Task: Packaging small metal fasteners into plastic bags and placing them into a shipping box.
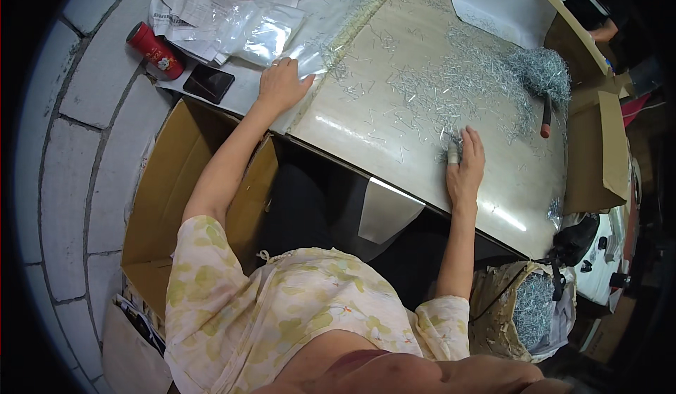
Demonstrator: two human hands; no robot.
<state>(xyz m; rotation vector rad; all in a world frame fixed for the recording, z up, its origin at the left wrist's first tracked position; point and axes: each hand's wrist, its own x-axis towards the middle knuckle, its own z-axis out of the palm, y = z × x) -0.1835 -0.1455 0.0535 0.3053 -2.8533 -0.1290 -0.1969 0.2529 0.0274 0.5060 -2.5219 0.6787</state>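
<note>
My left hand lies at the near edge of some clear plastic bags, palm down, thumb held away from the fingers. Whether it grips any of the plastic cannot be made out. On the pale metal sheet, my right hand rests with its fingers stretched and a whitish cover on one digit. Its fingertips reach the near edge of many small, thin silvery metal pieces scattered over the sheet. Farther right stands a dense heap of such pieces, with a dark stick-like handle with a reddish end beside it.
A red tumbler and a dark phone lie left, near newspapers. Cardboard boxes stand at my left and along the right edge. A worn sack at lower right holds more metal pieces. Another person's arm shows far right.
</note>
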